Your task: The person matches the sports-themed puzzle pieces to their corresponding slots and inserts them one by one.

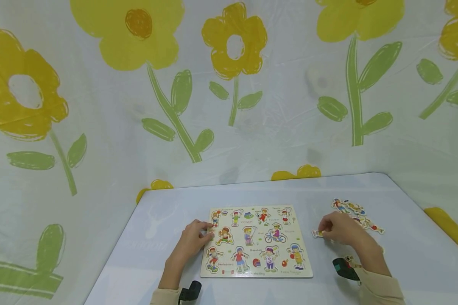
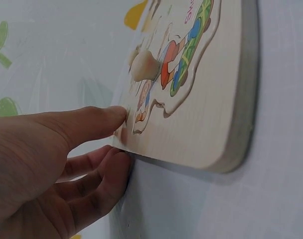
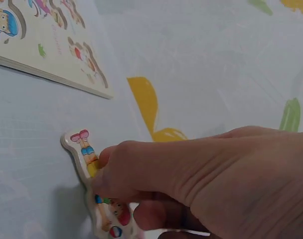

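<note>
A pale wooden puzzle board with printed sports figures lies flat on the table. My left hand is at its left edge; in the left wrist view the thumb of this hand lies at the top rim of the board, with the fingers bent against the side. To the right of the board, my right hand pinches a figure-shaped piece. The right wrist view shows my right hand covering the middle of this piece, with pink shoes and a ball visible at its ends.
Several loose figure pieces lie in an overlapping group beyond my right hand, on the right part of the white table. Another piece shows beside my right wrist. A flower-patterned cloth hangs behind the table and at both sides.
</note>
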The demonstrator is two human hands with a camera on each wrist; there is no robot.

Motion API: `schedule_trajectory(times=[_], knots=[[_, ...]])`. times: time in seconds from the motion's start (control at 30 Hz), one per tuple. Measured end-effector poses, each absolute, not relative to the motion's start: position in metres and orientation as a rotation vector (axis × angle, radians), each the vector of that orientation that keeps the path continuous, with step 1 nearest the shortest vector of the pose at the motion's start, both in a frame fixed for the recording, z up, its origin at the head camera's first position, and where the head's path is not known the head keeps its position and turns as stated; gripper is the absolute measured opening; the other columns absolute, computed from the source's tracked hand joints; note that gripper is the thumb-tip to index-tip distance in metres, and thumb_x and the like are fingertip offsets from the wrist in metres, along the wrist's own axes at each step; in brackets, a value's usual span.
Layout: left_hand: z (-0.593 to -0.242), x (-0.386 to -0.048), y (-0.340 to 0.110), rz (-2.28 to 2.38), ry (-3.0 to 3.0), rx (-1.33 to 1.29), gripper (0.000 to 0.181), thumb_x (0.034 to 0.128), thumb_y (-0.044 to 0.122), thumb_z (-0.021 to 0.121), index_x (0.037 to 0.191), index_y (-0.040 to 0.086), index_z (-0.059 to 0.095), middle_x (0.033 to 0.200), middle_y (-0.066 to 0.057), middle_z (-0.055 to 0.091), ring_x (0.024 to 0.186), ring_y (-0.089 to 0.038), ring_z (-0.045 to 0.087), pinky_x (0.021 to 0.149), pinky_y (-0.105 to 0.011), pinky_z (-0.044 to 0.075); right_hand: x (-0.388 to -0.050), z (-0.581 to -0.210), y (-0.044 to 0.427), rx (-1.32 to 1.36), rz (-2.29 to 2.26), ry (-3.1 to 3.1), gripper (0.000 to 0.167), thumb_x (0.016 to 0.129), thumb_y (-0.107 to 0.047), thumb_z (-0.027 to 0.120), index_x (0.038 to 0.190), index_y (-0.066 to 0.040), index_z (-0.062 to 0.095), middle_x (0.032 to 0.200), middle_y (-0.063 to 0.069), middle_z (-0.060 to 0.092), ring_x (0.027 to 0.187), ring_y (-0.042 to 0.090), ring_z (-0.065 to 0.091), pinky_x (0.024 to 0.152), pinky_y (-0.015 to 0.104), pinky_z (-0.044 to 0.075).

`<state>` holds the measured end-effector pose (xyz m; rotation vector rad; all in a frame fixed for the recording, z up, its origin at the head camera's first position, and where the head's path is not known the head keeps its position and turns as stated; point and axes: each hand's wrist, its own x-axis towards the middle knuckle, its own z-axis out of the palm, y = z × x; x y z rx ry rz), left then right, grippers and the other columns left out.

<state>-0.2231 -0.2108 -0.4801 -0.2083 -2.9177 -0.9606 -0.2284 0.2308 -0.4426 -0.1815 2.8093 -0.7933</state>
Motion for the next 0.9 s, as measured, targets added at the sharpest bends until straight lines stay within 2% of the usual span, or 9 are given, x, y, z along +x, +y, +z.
schedule_trajectory(times=[0.37, 0.67, 0.9], knots=[[-0.4798, -0.2249, -0.2104, -0.954, -2.923, -0.221, 0.034, 0.087, 0.019, 0.073, 0.118, 0.007, 0.069, 0.102, -0.009, 0.062, 0.067, -0.01, 0.049, 0.05, -0.02, 0.043, -0.2328, -0.4489, 0.2283, -0.264, -0.807, 2.824, 0.006, 0.081, -0.005, 0.072, 0.086, -0.009, 0.07, 0.084, 0.001, 0.063, 0.078, 0.017, 0.053, 0.068, 0.032, 0.049], [-0.4805, -0.2249, -0.2107, -0.953, -2.926, -0.206, 0.034, 0.0872, 0.019, 0.073, 0.119, 0.007, 0.069, 0.101, -0.008, 0.062, 0.068, -0.011, 0.049, 0.051, -0.02, 0.043, -0.233, -0.4501, 0.2331, -0.206, -0.821, 2.885, 0.009, 0.085, -0.012, 0.072, 0.093, -0.008, 0.07, 0.082, 0.002, 0.061, 0.075, 0.018, 0.052, 0.064, 0.03, 0.045], [-0.4824, -0.2252, -0.2113, -0.973, -2.93, -0.192, 0.035, 0.0872, 0.019, 0.073, 0.12, 0.007, 0.069, 0.103, -0.009, 0.062, 0.068, -0.011, 0.05, 0.051, -0.02, 0.044, -0.234, -0.4517, 0.2302, -0.192, -0.795, 2.909, 0.012, 0.083, -0.015, 0.075, 0.092, -0.007, 0.071, 0.079, 0.002, 0.061, 0.073, 0.017, 0.051, 0.063, 0.03, 0.044]])
